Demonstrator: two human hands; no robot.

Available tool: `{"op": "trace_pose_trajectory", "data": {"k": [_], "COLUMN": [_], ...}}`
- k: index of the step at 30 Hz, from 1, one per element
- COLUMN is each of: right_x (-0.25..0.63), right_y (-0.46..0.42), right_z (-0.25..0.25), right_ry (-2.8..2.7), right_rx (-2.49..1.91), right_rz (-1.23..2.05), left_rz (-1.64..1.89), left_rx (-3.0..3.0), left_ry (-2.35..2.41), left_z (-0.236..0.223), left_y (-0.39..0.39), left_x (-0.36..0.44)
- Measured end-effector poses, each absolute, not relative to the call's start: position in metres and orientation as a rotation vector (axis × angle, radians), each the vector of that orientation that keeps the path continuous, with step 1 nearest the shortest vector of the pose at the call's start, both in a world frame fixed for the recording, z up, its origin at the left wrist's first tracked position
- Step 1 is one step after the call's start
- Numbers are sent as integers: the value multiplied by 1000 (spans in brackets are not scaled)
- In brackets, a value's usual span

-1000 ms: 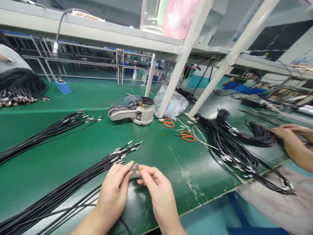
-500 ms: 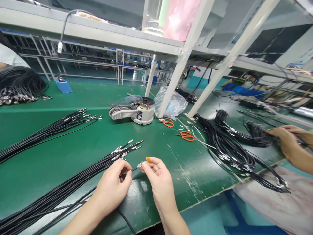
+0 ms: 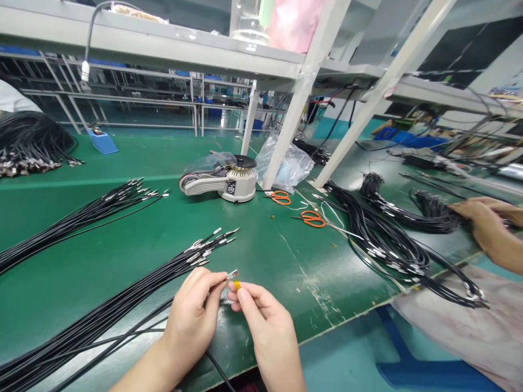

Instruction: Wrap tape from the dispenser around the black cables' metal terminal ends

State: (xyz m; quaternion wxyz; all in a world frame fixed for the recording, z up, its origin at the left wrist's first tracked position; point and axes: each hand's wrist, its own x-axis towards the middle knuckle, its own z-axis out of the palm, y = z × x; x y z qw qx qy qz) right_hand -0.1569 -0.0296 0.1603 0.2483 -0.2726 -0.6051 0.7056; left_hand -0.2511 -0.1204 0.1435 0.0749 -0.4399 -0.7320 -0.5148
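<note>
My left hand (image 3: 196,310) pinches a black cable (image 3: 218,370) just behind its small silver connector (image 3: 232,274), which sticks out past the fingertips. Close beside it, my right hand (image 3: 263,316) is closed, with a small piece of yellow tape (image 3: 236,285) at the thumb and index fingertip. The tape sits just below the connector; whether the two touch I cannot tell. To the left of my hands lies a bundle of black cables (image 3: 134,296) with silver ends pointing up and right.
Behind stand a tape dispenser (image 3: 239,184) and orange-handled scissors (image 3: 312,219). More cables (image 3: 77,220) lie at the left, with a cable heap (image 3: 32,139) beyond. Shelf posts (image 3: 302,92) rise from the green table (image 3: 269,256). At right, a co-worker's hands (image 3: 488,223) handle coiled cables (image 3: 379,234).
My left hand has shifted to grip nearer the connector, which now points up. My right fingers have come off the connector, and the yellow tape has moved down and left with them.
</note>
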Motion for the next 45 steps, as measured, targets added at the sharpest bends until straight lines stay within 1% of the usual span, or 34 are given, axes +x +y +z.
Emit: {"op": "trace_pose_trajectory", "data": {"k": [7, 14, 45], "right_x": [-160, -164, -165], "right_y": [-28, -22, -24], "right_z": [163, 167, 166], "right_ry": [-1610, -1712, -1710], "right_rx": [-774, -764, -718], "right_rz": [1957, 1929, 1935], "left_rz": [-1412, -1349, -1386], "left_rx": [-1414, -1505, -1466], "left_ry": [-2136, -2038, -2023], "left_z": [143, 147, 145], "left_y": [-124, -125, -125], "left_x": [-251, -252, -254]}}
